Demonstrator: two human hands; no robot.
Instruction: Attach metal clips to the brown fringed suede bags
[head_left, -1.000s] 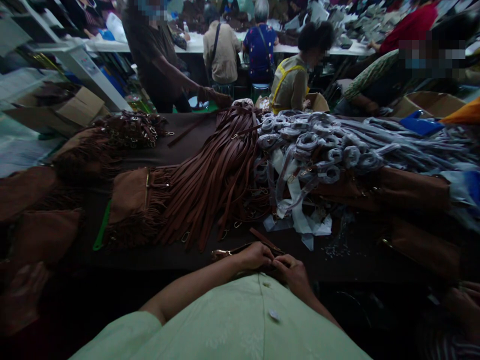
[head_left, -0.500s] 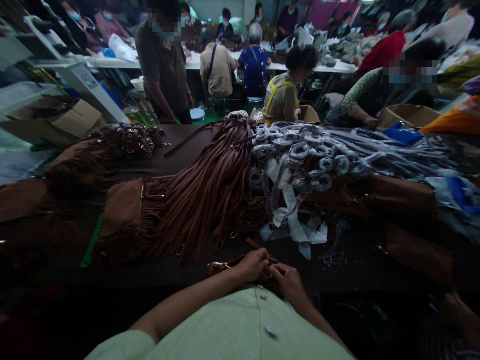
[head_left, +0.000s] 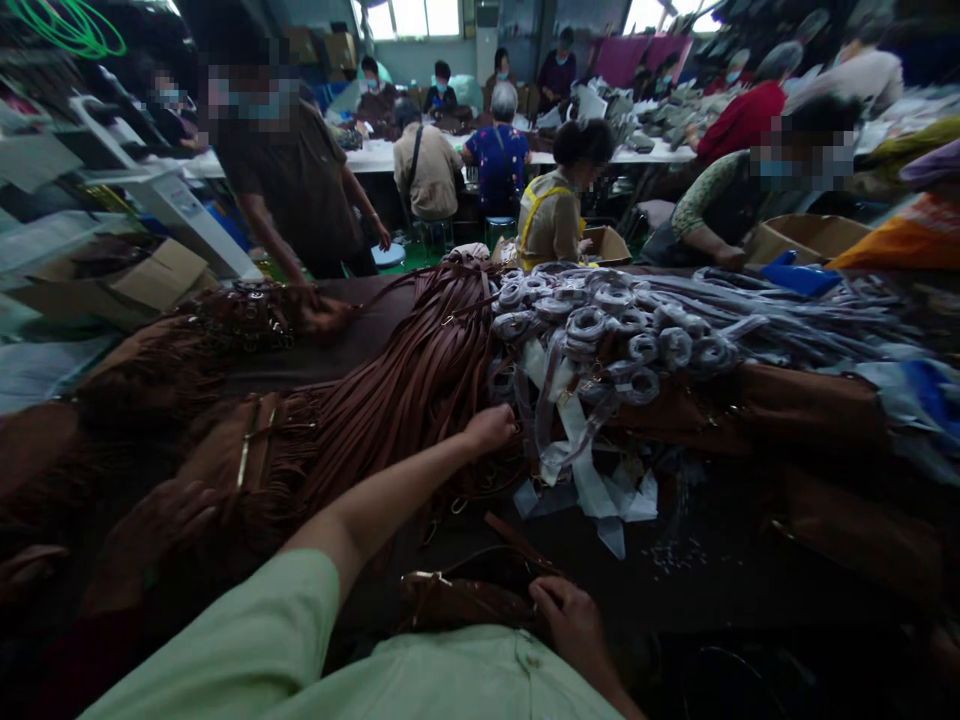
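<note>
My left hand [head_left: 491,428] is stretched out to the pile of brown leather straps [head_left: 420,370] in the middle of the dark table. Its fingers curl down into the strap ends, closed around one of them. Close to my body, my right hand [head_left: 566,620] grips the edge of a brown bag [head_left: 457,598] with a gold zipper; a loose strap arches up from the bag.
Straps wrapped in pale plastic [head_left: 600,325] are heaped to the right, with white paper scraps [head_left: 592,480] below them. Fringed brown bags [head_left: 247,450] lie on the left, under another person's hand [head_left: 150,525]. A standing person reaches a pile of metal-ringed pieces [head_left: 247,310]. Other workers sit behind.
My left hand has let go of the bag at my body and reached forward to the strap pile. My right hand stays on the bag. The view has tilted up.
</note>
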